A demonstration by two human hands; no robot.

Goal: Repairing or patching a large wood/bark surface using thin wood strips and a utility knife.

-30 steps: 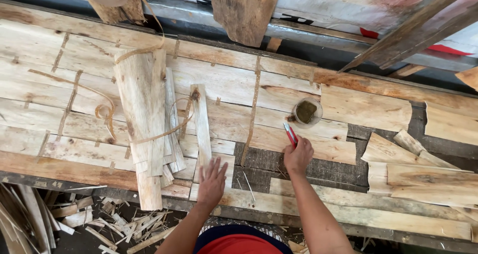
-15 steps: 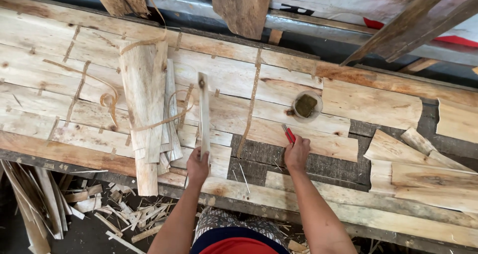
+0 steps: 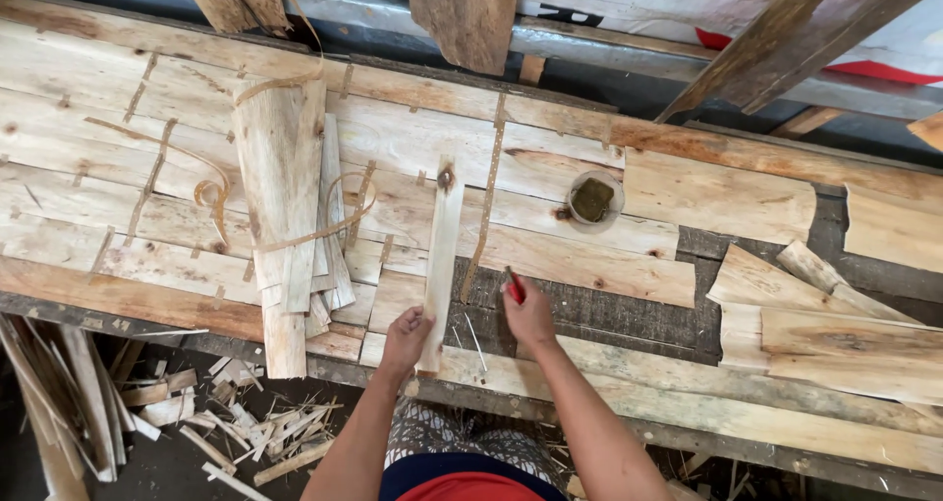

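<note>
Two hands are down at the near edge of the counter (image 3: pixel 128 295), and the whole thing turns on one narrow wooden strip (image 3: pixel 441 255). It lies flat on the planks with its long axis running straight away from the person, knot end far, near end right at the left hand (image 3: pixel 405 336). That left grip is closed around the strip's near end, fingers curled over its edge, so the strip stretches forward and slightly right from the palm. The right hand (image 3: pixel 530 312) sits just beside it, to the right, with its grip closed on a small red tool (image 3: pixel 515 285) whose tip points up toward the strip's lower half. Tool and strip are near but apart. The left hand is clearly the nearer one to the wood. Farther out, a small round dish of dark paste (image 3: pixel 593 198) rests beyond the right hand, and a bundle of wood slats (image 3: pixel 285 196) lies well to the left.
</note>
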